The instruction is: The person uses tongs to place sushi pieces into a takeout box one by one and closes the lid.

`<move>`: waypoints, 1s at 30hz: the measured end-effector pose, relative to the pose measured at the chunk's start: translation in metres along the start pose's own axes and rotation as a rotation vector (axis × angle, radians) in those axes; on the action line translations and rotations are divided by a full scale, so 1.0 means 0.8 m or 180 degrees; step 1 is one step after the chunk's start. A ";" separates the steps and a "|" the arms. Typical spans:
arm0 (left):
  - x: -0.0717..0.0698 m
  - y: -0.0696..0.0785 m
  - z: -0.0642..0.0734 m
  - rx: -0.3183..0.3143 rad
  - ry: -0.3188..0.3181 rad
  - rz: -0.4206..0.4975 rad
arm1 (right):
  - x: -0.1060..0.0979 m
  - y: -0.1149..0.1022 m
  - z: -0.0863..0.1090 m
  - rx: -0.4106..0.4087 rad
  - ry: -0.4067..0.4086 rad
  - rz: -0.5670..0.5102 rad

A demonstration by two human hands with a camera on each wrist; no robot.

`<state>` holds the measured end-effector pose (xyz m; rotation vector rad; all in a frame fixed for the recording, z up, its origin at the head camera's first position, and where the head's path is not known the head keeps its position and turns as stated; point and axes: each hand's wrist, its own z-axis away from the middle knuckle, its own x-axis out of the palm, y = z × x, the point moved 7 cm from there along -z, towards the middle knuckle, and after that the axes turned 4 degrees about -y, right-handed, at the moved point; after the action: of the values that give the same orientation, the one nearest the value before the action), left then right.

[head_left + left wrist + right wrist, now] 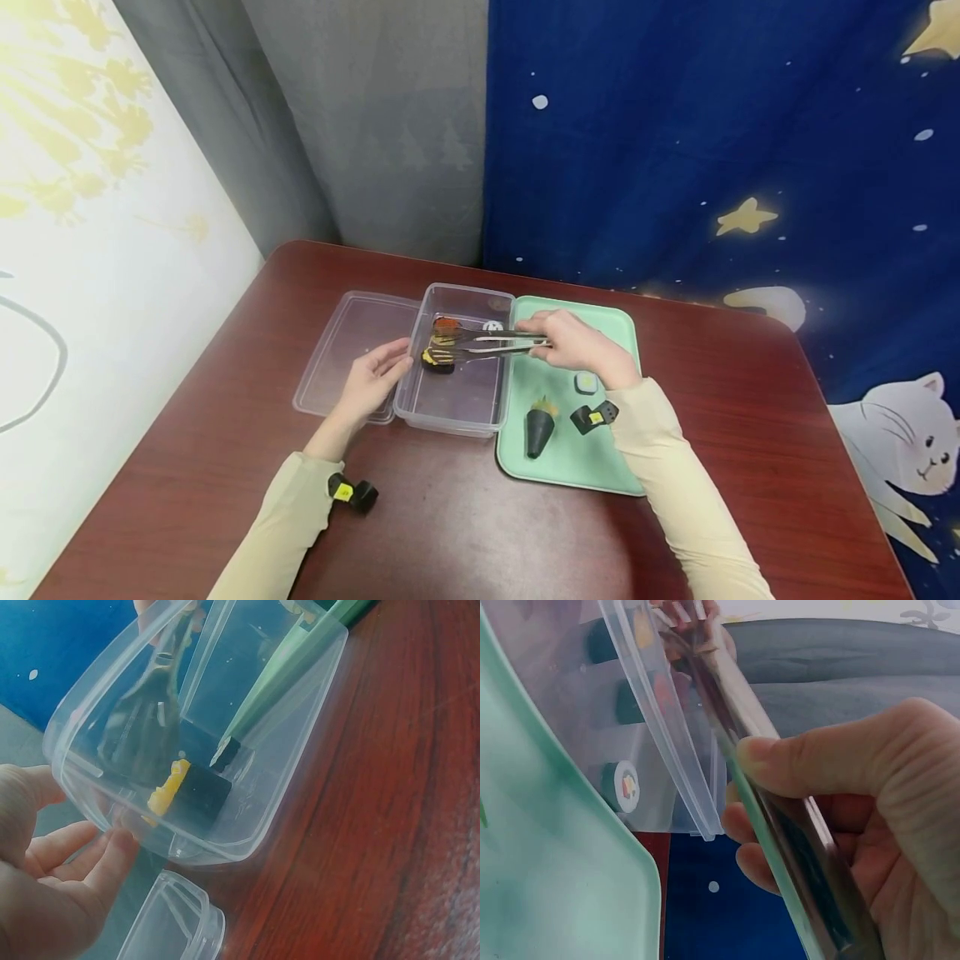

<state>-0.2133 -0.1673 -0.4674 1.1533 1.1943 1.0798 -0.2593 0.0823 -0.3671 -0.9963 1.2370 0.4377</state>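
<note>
My right hand (572, 340) grips metal tongs (510, 335) by the handles, their slotted heads reaching over a clear plastic container (450, 422). Inside it, near the left wall, lies a black-wrapped sushi piece with yellow topping (437, 363), right under the tong heads. Another with orange topping (447, 323) sits behind it, and a white-faced sushi roll (492, 326) is at the back right. The fingers of my left hand (369, 382) touch the container's left wall from outside; the left wrist view shows thumb and fingertips (124, 844) against the plastic, nothing held.
A mint-green tray (570, 471) stands right of the container, bearing a black cone-shaped hand roll (539, 429) and a small sushi roll (587, 382). The clear lid (337, 358) lies left of the container, partly beneath my left hand. Behind the table hang curtains (600, 167).
</note>
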 end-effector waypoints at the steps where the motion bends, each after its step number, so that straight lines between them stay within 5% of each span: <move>1: 0.000 0.000 0.000 -0.0001 0.0007 0.0011 | 0.001 -0.001 0.000 -0.0005 -0.0022 0.0005; 8: 0.000 0.000 -0.001 0.0022 -0.0007 0.0027 | 0.005 -0.002 -0.003 0.0062 -0.0123 0.0004; 14: 0.002 0.001 -0.001 0.0044 -0.0013 0.0047 | 0.002 0.002 0.005 -0.0002 0.0036 -0.0027; 30: 0.001 0.003 0.001 0.0051 0.0007 0.0014 | -0.016 0.031 0.065 0.0198 0.0517 -0.0373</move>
<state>-0.2127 -0.1662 -0.4653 1.1679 1.2048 1.0768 -0.2518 0.1409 -0.3652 -1.0611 1.3213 0.2289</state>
